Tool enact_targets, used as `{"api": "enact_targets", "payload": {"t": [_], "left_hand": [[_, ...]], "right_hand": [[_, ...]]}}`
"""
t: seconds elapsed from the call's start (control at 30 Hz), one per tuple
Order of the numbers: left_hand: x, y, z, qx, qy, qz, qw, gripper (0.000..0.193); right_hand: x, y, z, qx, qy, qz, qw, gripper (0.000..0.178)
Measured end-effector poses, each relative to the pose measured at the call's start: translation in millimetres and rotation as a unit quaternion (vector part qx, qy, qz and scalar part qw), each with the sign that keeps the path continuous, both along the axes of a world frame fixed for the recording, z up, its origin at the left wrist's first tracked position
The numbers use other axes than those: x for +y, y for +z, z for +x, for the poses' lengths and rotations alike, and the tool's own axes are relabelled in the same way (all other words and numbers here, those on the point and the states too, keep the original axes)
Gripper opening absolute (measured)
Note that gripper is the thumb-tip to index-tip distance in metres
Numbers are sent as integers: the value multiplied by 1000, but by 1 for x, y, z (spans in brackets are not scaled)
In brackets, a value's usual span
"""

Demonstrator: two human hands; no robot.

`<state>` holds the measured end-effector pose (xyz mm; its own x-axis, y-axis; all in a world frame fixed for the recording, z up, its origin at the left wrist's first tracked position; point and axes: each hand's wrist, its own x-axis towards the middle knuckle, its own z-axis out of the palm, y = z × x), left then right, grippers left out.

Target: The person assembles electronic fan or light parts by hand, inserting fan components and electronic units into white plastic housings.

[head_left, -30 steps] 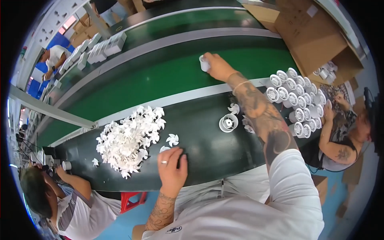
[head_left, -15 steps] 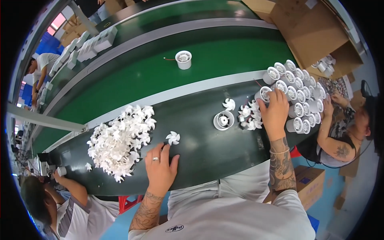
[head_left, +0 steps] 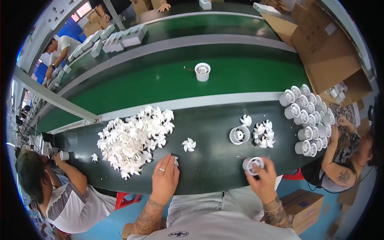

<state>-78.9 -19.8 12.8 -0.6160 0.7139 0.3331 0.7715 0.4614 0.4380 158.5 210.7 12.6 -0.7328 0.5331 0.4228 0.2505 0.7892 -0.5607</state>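
In my right hand is a white round fan housing, gripped by its rim close to the near edge of the bench. My left hand rests low over the bench, fingers together, with a white fan impeller showing partly at the fingertips. Just beyond that hand lies a loose impeller. A second housing stands in front of me, and an impeller lies behind it. Beside it sits a small cluster of impellers.
A big impeller heap covers the bench on the left. Rows of housings stand at the right. One housing sits on the green conveyor. Co-workers sit on both sides; an open carton rises at the far right.
My right hand has taken a housing from the group on the right and drawn it toward me. My left hand's fingers have closed around an impeller. The whole view has shifted.
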Motion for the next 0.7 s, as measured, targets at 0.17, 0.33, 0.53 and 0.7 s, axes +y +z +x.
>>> {"api": "enact_targets", "payload": {"t": [0.17,0.33,0.53,0.7], "left_hand": [[0,3,2,63,-18,-14,998,34],[-10,-1,-5,26,2,-4,1000,32],[-18,6,-7,11,-41,8,999,27],[-21,-2,-22,-17,-11,7,1000,25]], "right_hand": [[-8,-32,-10,61,-40,2,997,46],[-18,-27,-11,30,-87,37,995,44],[-28,-29,-9,31,-123,51,991,41],[-19,-29,-11,72,-57,-22,996,36]]}}
